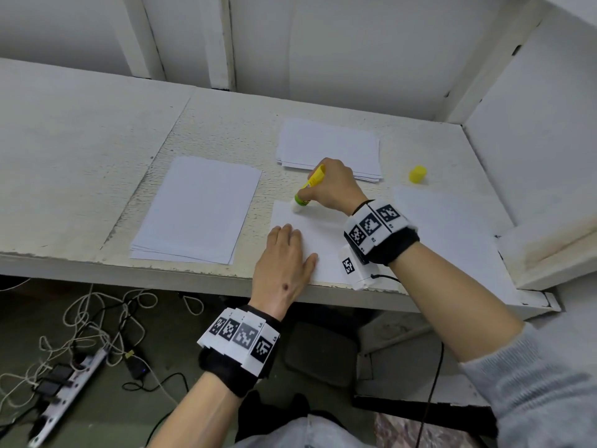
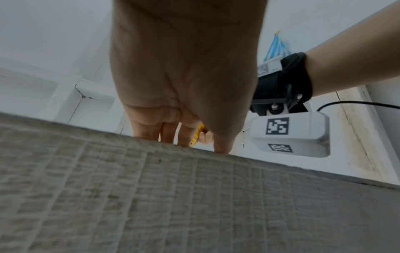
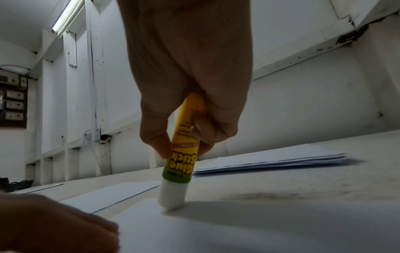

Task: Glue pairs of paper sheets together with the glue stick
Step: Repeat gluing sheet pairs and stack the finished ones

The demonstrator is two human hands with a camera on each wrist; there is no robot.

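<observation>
My right hand (image 1: pixel 332 189) grips a yellow and green glue stick (image 1: pixel 308 189) with its white tip down on the far left corner of a white paper sheet (image 1: pixel 323 234) at the table's front edge. In the right wrist view the glue stick (image 3: pixel 184 154) is pinched between thumb and fingers, tip touching the sheet (image 3: pixel 238 231). My left hand (image 1: pixel 284 253) lies flat on the sheet's near left part, fingers straight. In the left wrist view the left hand (image 2: pixel 184 85) reaches over the table edge.
A stack of white sheets (image 1: pixel 200 211) lies to the left, another stack (image 1: pixel 329 147) behind the right hand, and a single sheet (image 1: pixel 452 227) to the right. The yellow cap (image 1: pixel 417 174) stands at the far right. Walls close the table (image 1: pixel 80 140) at back and right.
</observation>
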